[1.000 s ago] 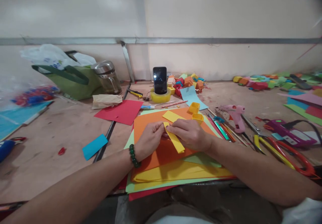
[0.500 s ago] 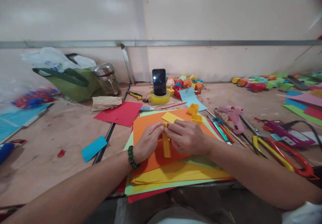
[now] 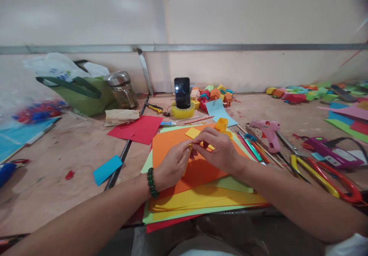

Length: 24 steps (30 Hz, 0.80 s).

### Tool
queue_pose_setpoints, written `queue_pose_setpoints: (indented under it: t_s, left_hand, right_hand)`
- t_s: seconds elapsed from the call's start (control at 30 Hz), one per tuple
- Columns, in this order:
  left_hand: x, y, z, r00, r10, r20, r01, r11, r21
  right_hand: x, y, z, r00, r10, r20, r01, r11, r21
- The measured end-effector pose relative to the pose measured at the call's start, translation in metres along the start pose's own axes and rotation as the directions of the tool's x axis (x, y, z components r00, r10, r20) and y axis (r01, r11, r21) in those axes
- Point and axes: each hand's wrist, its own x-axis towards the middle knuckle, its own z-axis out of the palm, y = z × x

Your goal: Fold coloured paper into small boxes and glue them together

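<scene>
Just right of the frame's centre, both hands come together over a narrow yellow strip (image 3: 186, 168). The left hand (image 3: 174, 164) pinches it, thumb and fingers closed on the paper. The right hand (image 3: 217, 148) meets it there, thumb and forefinger together at the strip's upper end, the other fingers curled above the orange sheet (image 3: 201, 174). The strip slants down beside the left hand, its lower part showing between hand and sheet; the exact fold at the pinched end is too small to make out.

A dark green bead bracelet (image 3: 152, 183) circles the left wrist. Beyond the hands, a flat yellow piece (image 3: 192, 133) lies on the orange sheet, partly covered by the right hand, and two little yellow boxes (image 3: 221, 124) sit close by, right of centre.

Over to the right of the frame: a pink glue gun (image 3: 270, 131), a purple device (image 3: 335, 152), and red and yellow handles (image 3: 316, 177) near the forearm. Upper middle, a phone (image 3: 182, 93) stands at a roll of tape (image 3: 183, 112), a heap of coloured paper shapes (image 3: 212, 94) alongside. On the left, a red sheet (image 3: 138, 128) and a blue piece (image 3: 107, 169) lie on the surface (image 3: 37, 194), with a green bag (image 3: 83, 99) and a lidded glass jar (image 3: 123, 91) at upper left.
</scene>
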Motion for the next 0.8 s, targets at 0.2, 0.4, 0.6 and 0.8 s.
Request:
queue_pose_setpoints:
  t_s: [0.2,0.4,0.6,0.8]
  left_hand:
    - [-0.0028,0.0004,0.0008,0.999,-0.042,-0.032,0.044,0.996,0.071]
    - [-0.004,-0.0009,0.0015,0.999,-0.041,-0.001,0.041,0.998,0.045]
    - [-0.001,-0.0029,-0.0026,0.996,-0.04,0.074,0.047,0.995,-0.093]
    - [0.0011,-0.0092,-0.0028,0.994,-0.054,0.09,0.054,0.999,0.004]
  right_hand:
    - [0.0017,-0.0031,-0.0023,0.99,0.137,0.038,-0.14,0.987,0.082]
    - [0.0056,-0.0015,-0.0006,0.864,0.385,0.324,-0.502,0.709,0.495]
    - [0.007,-0.0002,-0.001,0.856,0.377,0.354,-0.517,0.652,0.555]
    - [0.0069,-0.0018,-0.002,0.888,0.346,0.304,-0.45,0.794,0.409]
